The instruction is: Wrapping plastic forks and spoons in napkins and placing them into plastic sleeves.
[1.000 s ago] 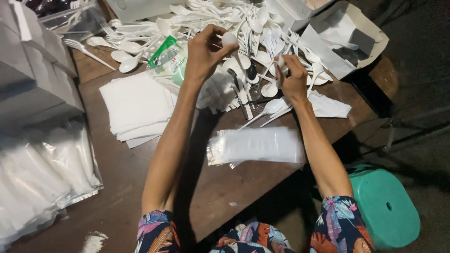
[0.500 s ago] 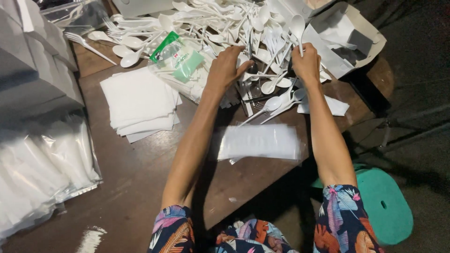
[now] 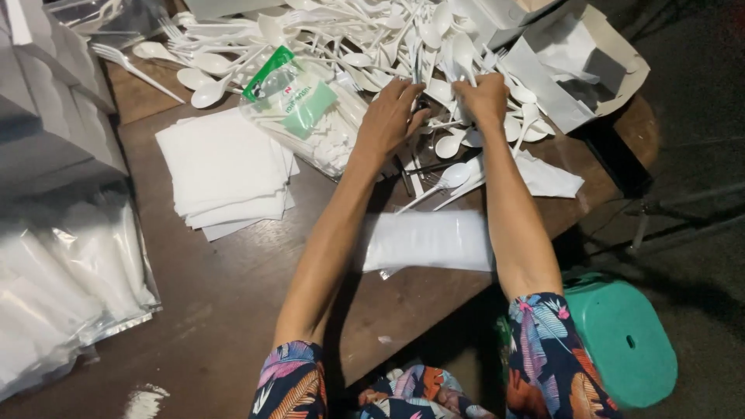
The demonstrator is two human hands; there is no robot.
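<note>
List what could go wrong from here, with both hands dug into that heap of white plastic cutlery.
1. The left hand and right hand reach into a tangled cutlery pile; pulling one piece may drag others out.
2. Loose spoons lie near the table edge and could be knocked to the floor.
3. The clear packet sits under the forearms near the front edge; an arm could sweep it off.

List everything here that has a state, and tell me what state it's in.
left hand: reaching into the cutlery pile, grip unclear
right hand: on the pile, grip unclear
white plastic cutlery: loose, heaped
napkin stack: flat, slightly fanned
clear sleeve: lying flat
green-labelled bag: filled, lying down
cardboard box: open
</note>
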